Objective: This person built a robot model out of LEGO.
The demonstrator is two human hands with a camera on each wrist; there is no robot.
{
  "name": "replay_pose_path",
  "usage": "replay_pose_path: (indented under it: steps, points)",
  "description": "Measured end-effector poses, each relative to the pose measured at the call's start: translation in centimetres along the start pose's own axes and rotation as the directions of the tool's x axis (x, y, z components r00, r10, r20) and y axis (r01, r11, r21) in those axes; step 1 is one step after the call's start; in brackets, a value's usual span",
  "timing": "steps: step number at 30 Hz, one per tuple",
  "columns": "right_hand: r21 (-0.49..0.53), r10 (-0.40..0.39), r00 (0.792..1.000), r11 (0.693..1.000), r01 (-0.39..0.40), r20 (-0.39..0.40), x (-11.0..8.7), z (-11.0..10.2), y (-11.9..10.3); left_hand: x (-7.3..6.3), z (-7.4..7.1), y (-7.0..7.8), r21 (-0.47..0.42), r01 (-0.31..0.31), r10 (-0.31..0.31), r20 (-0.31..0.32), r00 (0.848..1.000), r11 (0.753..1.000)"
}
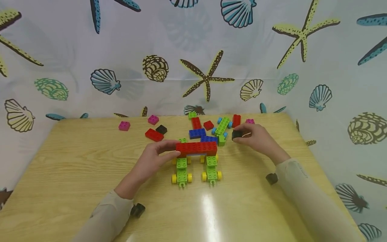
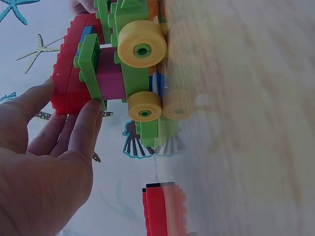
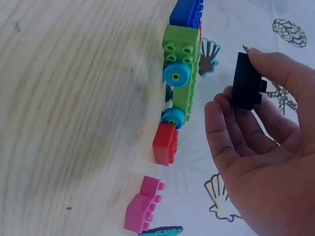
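- Patterned cloth (image 1: 130,37), printed with shells and starfish, hangs behind and to the right of a wood-grained table (image 1: 90,161).
- Red bar (image 1: 196,148): lies across two green wheeled bases, the left base (image 1: 182,173) and the right base (image 1: 212,171), both with yellow wheels; the left wrist view also shows a purple block (image 2: 110,76) set between green pieces beneath it.
- Left hand (image 1: 148,159): grasping the left end of the red bar between thumb and fingers; the bar extends rightward from the fingertips.
- Black brick (image 1: 237,134): held off the table at the fingertips of the right hand (image 1: 258,137), which pinches it between thumb and fingers; its studs face the palm in the right wrist view. It stands right of the red bar, apart from it.
- Just left of the black brick: a small green brick (image 1: 221,140) and a green base with blue wheels (image 1: 223,125).
- Behind the red bar: two blue bricks (image 1: 197,133), and farther back a long red brick (image 1: 196,123) and a small red brick (image 1: 208,125).
- Beyond the left hand: a flat red brick (image 1: 154,134) touching or just beside a second black brick (image 1: 161,129), with two pink bricks (image 1: 124,126) near them.
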State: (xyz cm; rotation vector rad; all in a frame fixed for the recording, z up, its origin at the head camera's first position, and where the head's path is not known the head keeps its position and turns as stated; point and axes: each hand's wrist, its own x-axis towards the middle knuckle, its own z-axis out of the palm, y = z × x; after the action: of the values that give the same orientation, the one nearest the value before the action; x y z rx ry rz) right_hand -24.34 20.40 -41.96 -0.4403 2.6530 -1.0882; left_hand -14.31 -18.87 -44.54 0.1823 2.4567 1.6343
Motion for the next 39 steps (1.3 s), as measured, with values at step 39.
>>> replay_pose_path:
  steps: [39]
  points:
    - [0.203,-0.110,0.984,0.976,0.081,0.140,-1.2,2.6,-5.4,0.2,0.0,-0.2,-0.021,0.014,-0.014,0.000,1.000,1.000]
